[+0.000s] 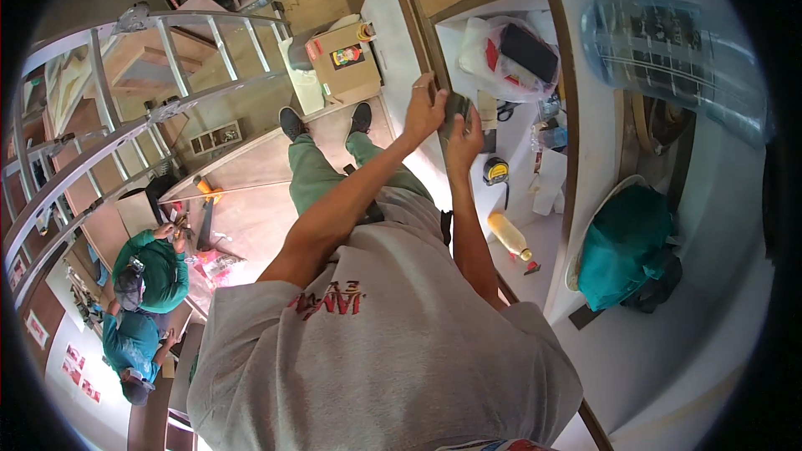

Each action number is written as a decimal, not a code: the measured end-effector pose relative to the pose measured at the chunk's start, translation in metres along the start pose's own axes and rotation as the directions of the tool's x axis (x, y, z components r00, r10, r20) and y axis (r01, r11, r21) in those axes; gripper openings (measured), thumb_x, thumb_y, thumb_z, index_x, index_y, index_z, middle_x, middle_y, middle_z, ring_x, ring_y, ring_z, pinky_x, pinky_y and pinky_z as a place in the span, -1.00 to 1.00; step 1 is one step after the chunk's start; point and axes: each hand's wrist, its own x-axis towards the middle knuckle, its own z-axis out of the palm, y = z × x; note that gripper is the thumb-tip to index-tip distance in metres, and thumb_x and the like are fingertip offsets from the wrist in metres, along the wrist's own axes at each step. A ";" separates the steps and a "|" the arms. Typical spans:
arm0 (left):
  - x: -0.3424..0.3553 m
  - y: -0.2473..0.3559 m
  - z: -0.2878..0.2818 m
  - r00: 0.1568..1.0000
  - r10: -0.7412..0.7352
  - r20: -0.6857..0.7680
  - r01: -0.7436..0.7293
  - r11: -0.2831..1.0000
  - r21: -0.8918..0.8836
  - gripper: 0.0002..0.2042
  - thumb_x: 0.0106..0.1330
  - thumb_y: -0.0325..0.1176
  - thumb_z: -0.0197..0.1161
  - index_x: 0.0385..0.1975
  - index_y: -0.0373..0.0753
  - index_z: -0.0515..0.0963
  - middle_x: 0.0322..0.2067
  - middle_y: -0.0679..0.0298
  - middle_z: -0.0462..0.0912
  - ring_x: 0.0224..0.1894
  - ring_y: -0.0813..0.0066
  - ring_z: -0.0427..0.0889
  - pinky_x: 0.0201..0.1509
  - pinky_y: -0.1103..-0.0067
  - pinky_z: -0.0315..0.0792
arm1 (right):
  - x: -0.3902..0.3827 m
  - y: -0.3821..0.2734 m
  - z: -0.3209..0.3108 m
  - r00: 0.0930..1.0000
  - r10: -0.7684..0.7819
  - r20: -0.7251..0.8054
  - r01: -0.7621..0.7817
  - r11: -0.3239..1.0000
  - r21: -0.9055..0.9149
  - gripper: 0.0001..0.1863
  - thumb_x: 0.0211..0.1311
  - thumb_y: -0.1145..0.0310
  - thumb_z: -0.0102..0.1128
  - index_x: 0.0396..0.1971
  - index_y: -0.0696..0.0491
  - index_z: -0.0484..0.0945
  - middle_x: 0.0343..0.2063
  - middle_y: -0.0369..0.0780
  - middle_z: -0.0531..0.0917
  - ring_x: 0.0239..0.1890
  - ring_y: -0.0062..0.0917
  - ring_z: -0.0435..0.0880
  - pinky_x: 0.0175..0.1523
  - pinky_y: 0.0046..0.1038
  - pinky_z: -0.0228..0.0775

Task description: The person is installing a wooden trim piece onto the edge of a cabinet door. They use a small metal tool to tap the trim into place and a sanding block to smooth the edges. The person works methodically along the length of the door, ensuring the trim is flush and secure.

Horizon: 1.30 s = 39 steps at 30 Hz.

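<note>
A small dark flat piece [455, 108] is between my two hands, beside the brown front edge [409, 17] of an open white cabinet. My left hand [424, 108] is closed at its left side, with thumb and finger against it. From below, the fingers of my right hand [464, 140] pinch the same piece. Its exact kind is too small to make out. Close by on the cabinet shelf lie a yellow and black tape measure [495, 171] and a bottle of yellowish liquid [509, 235].
A plastic bag [493, 50] with a dark box fills the shelf's far end. A large clear water bottle [668, 50] and green cloth [626, 242] are at right. A cardboard box [344, 63] stands ahead; an aluminium ladder [125, 129] and two people [146, 284] are at left.
</note>
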 end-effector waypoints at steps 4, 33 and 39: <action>-0.010 0.017 -0.007 0.980 -0.197 0.017 0.194 0.942 -0.273 -0.33 0.33 -0.16 0.23 0.27 -0.51 0.16 0.10 -0.16 0.43 0.14 0.14 0.46 0.23 0.42 0.33 | 0.018 -0.018 0.019 0.917 0.011 0.398 -0.067 0.990 0.125 -0.62 0.33 0.38 0.08 0.09 0.24 0.49 0.04 0.05 0.58 0.08 -0.18 0.58 0.19 -0.31 0.36; 0.170 -0.001 0.006 0.830 0.164 -0.533 0.070 0.917 0.393 -0.37 0.40 -0.25 0.05 0.37 -0.43 0.04 0.40 -0.13 0.04 0.46 -0.09 -0.05 0.44 -0.01 -0.08 | 0.067 0.061 0.001 0.799 -0.544 0.257 0.602 0.728 -0.330 -0.80 0.29 0.45 -0.02 -0.17 0.15 0.53 -0.21 -0.05 0.52 -0.08 -0.15 0.48 0.07 -0.15 0.29; 0.196 0.007 -0.001 0.845 0.090 -0.527 0.121 0.928 0.352 -0.35 0.37 -0.32 0.08 0.38 -0.44 0.00 0.39 -0.19 0.02 0.44 -0.14 0.01 0.42 -0.02 -0.06 | 0.068 0.066 0.003 0.801 -0.551 0.235 0.599 0.727 -0.337 -0.80 0.27 0.44 0.00 -0.16 0.14 0.52 -0.20 -0.06 0.53 -0.09 -0.15 0.48 0.06 -0.14 0.29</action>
